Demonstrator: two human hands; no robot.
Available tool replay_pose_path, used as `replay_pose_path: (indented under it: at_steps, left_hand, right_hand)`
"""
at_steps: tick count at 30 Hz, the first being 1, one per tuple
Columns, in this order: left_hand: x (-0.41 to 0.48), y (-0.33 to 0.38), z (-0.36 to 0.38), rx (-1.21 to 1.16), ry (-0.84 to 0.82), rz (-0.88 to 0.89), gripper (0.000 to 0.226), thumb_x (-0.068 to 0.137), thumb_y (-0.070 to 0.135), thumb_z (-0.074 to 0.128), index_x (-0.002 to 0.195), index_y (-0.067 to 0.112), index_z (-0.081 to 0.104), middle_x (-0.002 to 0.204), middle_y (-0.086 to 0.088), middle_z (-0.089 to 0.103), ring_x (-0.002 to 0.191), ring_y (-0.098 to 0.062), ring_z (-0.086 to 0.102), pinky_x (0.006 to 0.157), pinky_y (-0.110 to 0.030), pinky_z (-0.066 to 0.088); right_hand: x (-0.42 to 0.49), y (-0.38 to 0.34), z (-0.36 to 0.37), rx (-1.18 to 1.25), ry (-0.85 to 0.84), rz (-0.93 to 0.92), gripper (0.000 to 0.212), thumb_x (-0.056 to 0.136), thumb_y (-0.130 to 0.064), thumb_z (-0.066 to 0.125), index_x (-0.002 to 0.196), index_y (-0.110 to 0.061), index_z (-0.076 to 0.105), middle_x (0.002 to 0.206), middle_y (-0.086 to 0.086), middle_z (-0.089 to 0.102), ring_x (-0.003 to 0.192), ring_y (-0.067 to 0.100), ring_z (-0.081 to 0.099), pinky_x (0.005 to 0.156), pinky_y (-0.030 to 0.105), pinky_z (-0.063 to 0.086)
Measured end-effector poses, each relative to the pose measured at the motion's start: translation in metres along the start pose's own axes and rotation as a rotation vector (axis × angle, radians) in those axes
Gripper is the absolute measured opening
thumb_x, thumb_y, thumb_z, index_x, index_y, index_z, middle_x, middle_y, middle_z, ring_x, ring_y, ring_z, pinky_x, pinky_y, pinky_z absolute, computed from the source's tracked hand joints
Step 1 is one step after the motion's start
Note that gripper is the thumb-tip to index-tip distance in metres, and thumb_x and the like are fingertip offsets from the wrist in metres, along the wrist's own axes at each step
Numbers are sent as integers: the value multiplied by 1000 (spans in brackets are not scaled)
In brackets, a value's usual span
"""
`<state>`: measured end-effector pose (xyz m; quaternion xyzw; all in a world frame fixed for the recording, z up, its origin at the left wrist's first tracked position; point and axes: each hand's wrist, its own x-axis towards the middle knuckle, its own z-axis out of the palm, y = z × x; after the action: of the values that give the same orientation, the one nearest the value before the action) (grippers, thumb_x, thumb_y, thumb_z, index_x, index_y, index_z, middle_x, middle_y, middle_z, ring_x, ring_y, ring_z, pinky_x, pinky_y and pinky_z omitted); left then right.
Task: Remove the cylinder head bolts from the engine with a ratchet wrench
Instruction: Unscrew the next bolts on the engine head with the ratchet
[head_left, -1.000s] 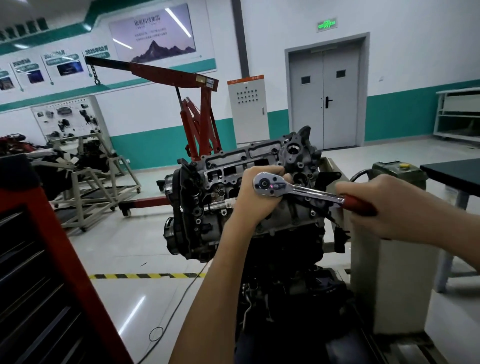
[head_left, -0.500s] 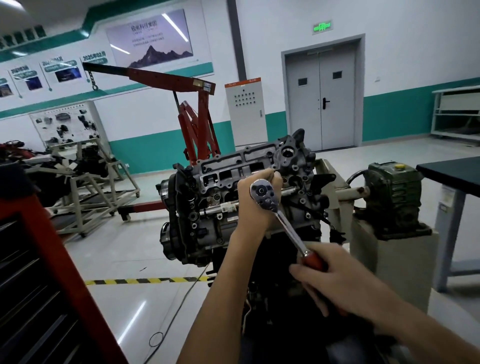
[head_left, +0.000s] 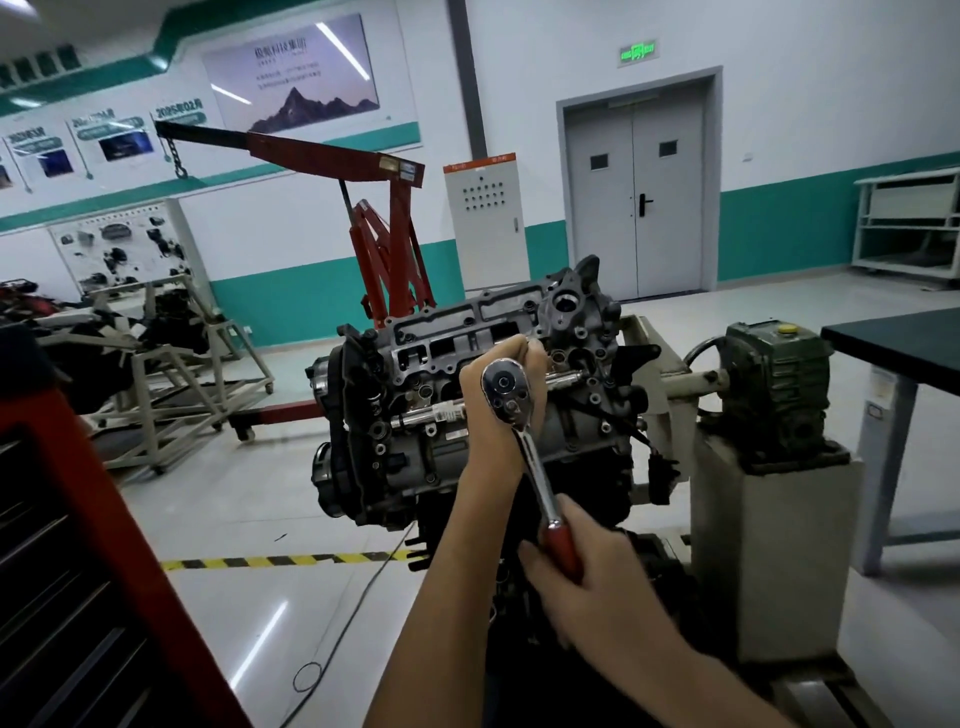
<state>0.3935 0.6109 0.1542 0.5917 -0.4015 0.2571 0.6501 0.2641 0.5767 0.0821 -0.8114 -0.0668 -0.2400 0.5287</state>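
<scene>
The ratchet wrench (head_left: 535, 467) sits against the upper face of the engine (head_left: 415, 452), its handle slanting down to the right. The left hand (head_left: 480, 415) has its grip curled around the wrench head, and the right hand (head_left: 597, 587) has its grip closed on the red handle. A wall panel (head_left: 179, 107) reads "2025年02月".

Bolt: out of sight behind the head of the ratchet wrench (head_left: 506, 389) and the left hand (head_left: 491, 421) gripping just under it.
Wrench handle: the lower end of the red grip is buried in the right hand (head_left: 597, 582).
Engine (head_left: 441, 415): its underside and mounting are lost in shadow behind both forearms.
Red cabinet (head_left: 78, 545): cut off by the left and bottom edges.
Dark table (head_left: 904, 343): runs off the right edge.
Wall poster (head_left: 291, 67): lettering too small to read.
</scene>
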Motion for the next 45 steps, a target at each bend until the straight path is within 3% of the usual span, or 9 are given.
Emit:
replay_pose_path:
  at_steps: [8,12,18,22,25,30,34,41,45]
  left_hand:
    - [11,1,-34,103,-348,-1,45,90,1,59,52,-4,34,52,-4,30,50,-10,28,50,-26,24]
    - [15,8,-22,150,-408,60,45,88,-1,58,51,-3,33,52,-17,30,52,-13,28,52,-32,23]
    - [3,-2,-3,100,-10,-32,49,90,1,55,47,7,32,47,-3,29,49,-15,27,49,-33,24]
    - [1,2,3,2,37,-37,45,85,-12,54,48,6,35,46,9,29,46,-6,25,46,-23,21]
    - [1,1,-2,75,15,-23,48,87,-8,55,48,9,33,47,9,29,46,-3,26,47,-22,23]
    - [10,5,-16,104,-260,22,41,89,2,57,51,0,42,50,-3,35,49,-11,31,47,-29,25]
    - [12,11,-8,194,-353,60,36,80,7,54,51,7,34,50,-1,30,51,-11,27,51,-27,21]
    - [5,6,8,31,-74,-73,43,81,-10,54,48,4,29,47,-15,25,48,-17,25,47,-34,20]
    - [4,8,14,-75,-60,-175,43,84,-16,48,49,1,32,42,2,27,40,-7,23,40,-16,20]
  right_hand:
    - [53,-35,-108,-665,-371,-121,20,84,-11,58,72,-25,50,57,-4,54,46,3,50,51,20,49]
    - [86,-54,-152,-1017,-283,-296,13,79,-18,60,71,-20,51,51,-12,46,55,-6,51,61,14,43]
    - [23,-4,-77,-443,-108,-97,24,82,-9,63,70,-25,49,52,-6,51,43,7,49,43,15,39]
    - [0,3,2,63,-59,14,18,85,-10,58,76,-23,49,49,-4,46,39,10,43,42,22,39]
    - [3,3,-5,-5,-65,0,12,85,-8,56,80,-17,50,50,-2,46,39,10,43,41,23,39]
    - [39,-14,-105,-588,-229,-146,25,81,-4,61,70,-22,48,54,-5,51,44,2,51,43,16,40]
    - [58,-20,-142,-869,-153,-190,28,80,-11,62,68,-28,43,55,-9,50,46,4,51,48,20,44]
    - [2,5,-30,-87,16,8,28,83,-5,59,67,-22,43,43,-4,44,34,6,40,39,18,34]
    - [-5,5,5,85,44,53,17,85,-8,56,76,-17,46,50,1,47,37,8,43,42,26,40]
